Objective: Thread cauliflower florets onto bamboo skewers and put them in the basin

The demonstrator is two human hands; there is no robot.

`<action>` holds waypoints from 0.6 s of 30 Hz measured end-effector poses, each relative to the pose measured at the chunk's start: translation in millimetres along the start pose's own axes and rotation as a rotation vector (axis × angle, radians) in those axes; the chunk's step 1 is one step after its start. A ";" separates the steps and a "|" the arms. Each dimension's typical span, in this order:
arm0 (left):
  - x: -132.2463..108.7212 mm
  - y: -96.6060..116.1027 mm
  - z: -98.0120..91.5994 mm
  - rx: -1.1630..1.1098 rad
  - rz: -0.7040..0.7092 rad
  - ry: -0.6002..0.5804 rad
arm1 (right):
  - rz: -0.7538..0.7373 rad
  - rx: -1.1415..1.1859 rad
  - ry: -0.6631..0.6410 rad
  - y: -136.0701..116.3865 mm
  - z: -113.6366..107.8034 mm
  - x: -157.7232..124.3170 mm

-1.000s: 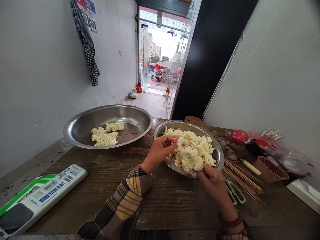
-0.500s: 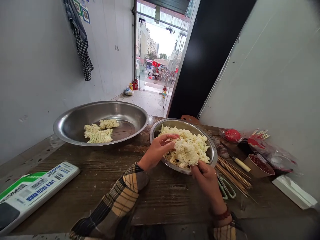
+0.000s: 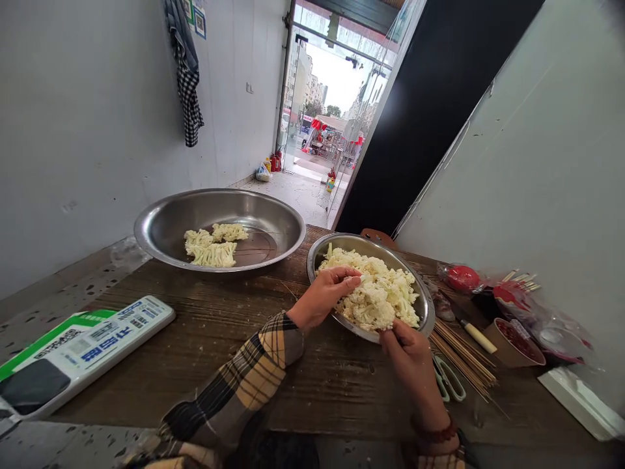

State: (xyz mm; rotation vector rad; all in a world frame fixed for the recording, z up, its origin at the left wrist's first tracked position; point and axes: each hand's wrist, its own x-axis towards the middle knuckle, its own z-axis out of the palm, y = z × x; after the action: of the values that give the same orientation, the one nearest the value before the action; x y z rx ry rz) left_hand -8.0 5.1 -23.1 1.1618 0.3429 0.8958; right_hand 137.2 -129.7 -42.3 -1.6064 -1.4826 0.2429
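A steel bowl (image 3: pixel 426 303) heaped with cauliflower florets (image 3: pixel 383 273) stands before me on the wooden table. My left hand (image 3: pixel 326 296) reaches over its near left side, thumb and fingers pinched on a small pale cauliflower floret (image 3: pixel 362 279). At the near right rim, my right hand (image 3: pixel 409 352) has its fingers closed beside a clump of cauliflower (image 3: pixel 372 309). What lies inside that grip is hidden by the fingers. To the left, a wider steel basin (image 3: pixel 159 244) holds a few flat rows of cauliflower (image 3: pixel 213 254), with thin sticks showing beside them.
Bamboo skewers (image 3: pixel 463 355), green-handled scissors (image 3: pixel 452 381) and a knife with a pale handle (image 3: pixel 478 335) lie right of the bowl. Beyond them are a paper tub of red contents (image 3: pixel 520 342) and plastic bags (image 3: pixel 551 319). A white boxy device (image 3: pixel 105 342) sits at left.
My left thumb and fingers have come together from a looser spread above the cauliflower. The right hand stays near the bowl's rim. The whole view has shifted slightly.
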 end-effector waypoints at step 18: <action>1.1 2.1 6.7 0.016 0.007 0.040 | 0.172 0.275 -0.096 -12.2 3.1 10.7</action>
State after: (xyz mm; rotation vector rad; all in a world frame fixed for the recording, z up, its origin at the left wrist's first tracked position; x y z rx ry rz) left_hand -3.9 1.9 -18.3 1.1613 0.3795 0.9247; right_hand 129.4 -120.5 -30.9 -1.5149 -1.3172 0.6032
